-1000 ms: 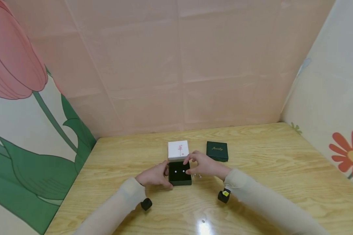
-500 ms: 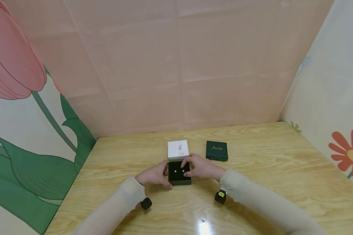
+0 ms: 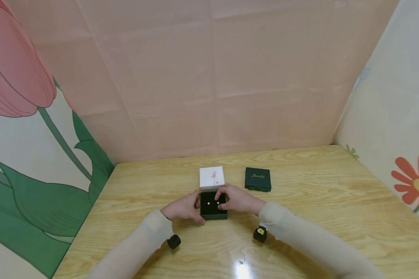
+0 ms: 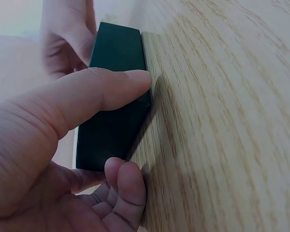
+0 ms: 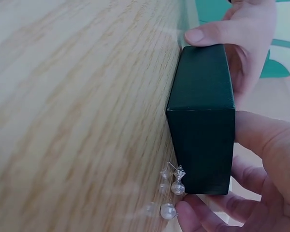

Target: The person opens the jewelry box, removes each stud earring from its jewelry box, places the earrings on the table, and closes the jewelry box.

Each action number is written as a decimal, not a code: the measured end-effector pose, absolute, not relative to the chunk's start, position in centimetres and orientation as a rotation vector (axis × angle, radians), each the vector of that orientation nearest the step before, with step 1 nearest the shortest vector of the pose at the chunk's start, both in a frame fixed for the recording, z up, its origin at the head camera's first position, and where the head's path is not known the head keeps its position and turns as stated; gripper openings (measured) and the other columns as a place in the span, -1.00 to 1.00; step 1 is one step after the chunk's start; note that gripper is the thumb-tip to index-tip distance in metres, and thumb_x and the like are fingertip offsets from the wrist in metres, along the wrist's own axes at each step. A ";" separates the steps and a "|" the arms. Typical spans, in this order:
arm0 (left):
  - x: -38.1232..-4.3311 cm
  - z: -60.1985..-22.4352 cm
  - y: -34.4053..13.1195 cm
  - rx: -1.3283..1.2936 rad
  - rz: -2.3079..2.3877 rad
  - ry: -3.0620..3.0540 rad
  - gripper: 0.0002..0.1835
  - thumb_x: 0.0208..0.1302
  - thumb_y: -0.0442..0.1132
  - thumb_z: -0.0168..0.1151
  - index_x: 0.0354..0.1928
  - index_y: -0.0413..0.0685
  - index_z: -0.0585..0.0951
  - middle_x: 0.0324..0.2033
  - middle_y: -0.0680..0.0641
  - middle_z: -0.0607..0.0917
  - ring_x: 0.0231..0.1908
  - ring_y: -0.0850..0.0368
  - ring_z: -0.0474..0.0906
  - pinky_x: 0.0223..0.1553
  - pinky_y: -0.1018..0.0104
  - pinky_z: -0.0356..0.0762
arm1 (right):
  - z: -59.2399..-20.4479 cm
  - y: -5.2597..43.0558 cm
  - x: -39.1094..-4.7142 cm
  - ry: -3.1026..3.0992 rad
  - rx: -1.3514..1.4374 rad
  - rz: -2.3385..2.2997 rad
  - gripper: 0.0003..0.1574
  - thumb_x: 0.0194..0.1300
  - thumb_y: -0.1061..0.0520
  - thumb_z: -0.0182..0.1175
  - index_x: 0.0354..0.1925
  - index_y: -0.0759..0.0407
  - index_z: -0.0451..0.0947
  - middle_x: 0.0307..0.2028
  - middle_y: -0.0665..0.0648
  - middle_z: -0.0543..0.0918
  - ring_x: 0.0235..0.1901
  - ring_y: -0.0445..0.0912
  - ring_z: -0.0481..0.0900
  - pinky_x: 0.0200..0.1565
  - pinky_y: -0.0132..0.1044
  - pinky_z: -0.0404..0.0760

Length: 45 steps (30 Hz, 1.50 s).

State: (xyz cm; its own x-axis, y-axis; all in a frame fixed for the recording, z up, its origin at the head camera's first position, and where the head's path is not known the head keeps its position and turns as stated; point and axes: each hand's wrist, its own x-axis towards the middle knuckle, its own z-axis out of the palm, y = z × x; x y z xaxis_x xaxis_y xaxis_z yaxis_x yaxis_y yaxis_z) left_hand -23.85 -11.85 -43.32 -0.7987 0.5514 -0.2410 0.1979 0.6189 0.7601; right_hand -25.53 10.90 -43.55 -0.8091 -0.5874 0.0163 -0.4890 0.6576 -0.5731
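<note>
A dark green jewelry box [image 3: 213, 217] stands uncovered on the table, its black pad holding two small pearl studs [image 3: 208, 203]. My left hand [image 3: 183, 209] grips the box's left side, thumb along the front wall and fingers toward the back. Over the right edge comes my right hand [image 3: 235, 198], with bent index finger and thumb on either side of the right stud [image 3: 218, 203]. Whether they touch the stud is unclear; their tips are hidden in the right wrist view. Beside the box's right wall lie drop earrings with pearls [image 5: 178, 187], below the right hand.
A white box [image 3: 211, 177] with a pink flower print sits directly behind the green one. To its right lies a dark green lid [image 3: 257, 179] with gold lettering. The wooden table [image 3: 143, 178] meets a pink backdrop behind.
My right hand has moved left and slightly nearer me, bringing thumb and index finger around the right stud. It now covers the loose earrings in the head view. The left hand keeps its hold.
</note>
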 end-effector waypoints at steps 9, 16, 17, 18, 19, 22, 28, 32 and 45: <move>-23.9 -43.5 -12.0 0.584 1.062 2.367 -0.24 -0.10 -0.35 0.54 0.15 -0.22 0.31 -0.24 -0.12 0.53 -0.25 0.08 0.41 -0.25 0.28 0.37 | -43.6 10.6 -25.8 2.683 -0.824 -0.862 -0.76 0.08 0.18 0.43 -0.27 0.07 0.59 -0.18 0.04 0.60 -0.23 -0.13 0.44 -0.11 -0.22 0.46; -23.9 -43.4 -11.9 0.571 1.033 2.391 -0.23 -0.10 -0.32 0.55 0.14 -0.22 0.31 -0.27 -0.14 0.47 -0.29 0.07 0.33 -0.32 0.27 0.30 | -43.0 10.6 -25.7 2.662 -0.782 -0.867 -0.79 0.10 0.18 0.43 -0.30 0.09 0.59 -0.29 0.02 0.55 -0.44 -0.15 0.42 -0.37 -0.32 0.43; -23.9 -43.4 -11.9 0.572 1.032 2.392 -0.23 -0.10 -0.32 0.55 0.15 -0.22 0.31 -0.28 -0.14 0.47 -0.30 0.07 0.33 -0.32 0.27 0.30 | -43.0 10.6 -25.7 2.662 -0.781 -0.867 -0.80 0.10 0.18 0.43 -0.31 0.09 0.58 -0.30 0.02 0.54 -0.46 -0.16 0.41 -0.38 -0.32 0.42; -23.8 -43.4 -11.8 0.573 1.031 2.393 -0.23 -0.10 -0.32 0.55 0.15 -0.22 0.31 -0.28 -0.14 0.47 -0.30 0.07 0.33 -0.32 0.27 0.29 | -43.0 10.6 -25.6 2.663 -0.780 -0.869 -0.80 0.10 0.18 0.43 -0.32 0.10 0.58 -0.31 0.02 0.54 -0.46 -0.16 0.41 -0.39 -0.32 0.42; -23.8 -43.4 -11.8 0.573 1.032 2.394 -0.23 -0.10 -0.32 0.55 0.15 -0.22 0.30 -0.28 -0.13 0.47 -0.30 0.07 0.33 -0.32 0.27 0.29 | -43.0 10.6 -25.6 2.665 -0.777 -0.870 -0.81 0.10 0.18 0.43 -0.32 0.10 0.58 -0.31 0.02 0.53 -0.47 -0.16 0.41 -0.40 -0.33 0.42; -23.8 -43.4 -11.8 0.570 1.030 2.395 -0.22 -0.10 -0.32 0.55 0.15 -0.23 0.30 -0.28 -0.13 0.47 -0.30 0.08 0.33 -0.32 0.27 0.29 | -43.0 10.6 -25.6 2.670 -0.780 -0.865 -0.82 0.11 0.18 0.42 -0.35 0.09 0.58 -0.29 0.02 0.54 -0.44 -0.16 0.41 -0.37 -0.32 0.41; -23.9 -43.4 -11.8 0.575 1.046 2.385 -0.23 -0.11 -0.34 0.55 0.14 -0.23 0.31 -0.28 -0.14 0.48 -0.30 0.08 0.35 -0.31 0.28 0.31 | -43.0 10.6 -25.6 2.683 -0.786 -0.841 -0.86 0.15 0.18 0.39 -0.39 0.05 0.57 -0.27 0.01 0.55 -0.38 -0.14 0.41 -0.27 -0.27 0.43; -23.9 -43.4 -11.8 0.575 1.043 2.384 -0.23 -0.11 -0.33 0.55 0.13 -0.22 0.30 -0.28 -0.13 0.47 -0.29 0.08 0.34 -0.30 0.27 0.30 | -43.1 10.4 -25.6 2.695 -0.778 -0.828 -0.85 0.16 0.17 0.39 -0.41 0.03 0.57 -0.27 0.00 0.56 -0.32 -0.14 0.43 -0.19 -0.24 0.44; -24.0 -43.5 -11.8 0.566 1.041 2.384 -0.23 -0.11 -0.33 0.55 0.14 -0.22 0.31 -0.26 -0.12 0.48 -0.26 0.07 0.35 -0.26 0.26 0.32 | -43.2 10.4 -25.6 2.708 -0.779 -0.811 -0.84 0.17 0.16 0.38 -0.41 0.00 0.55 -0.30 -0.03 0.55 -0.37 -0.16 0.42 -0.26 -0.27 0.44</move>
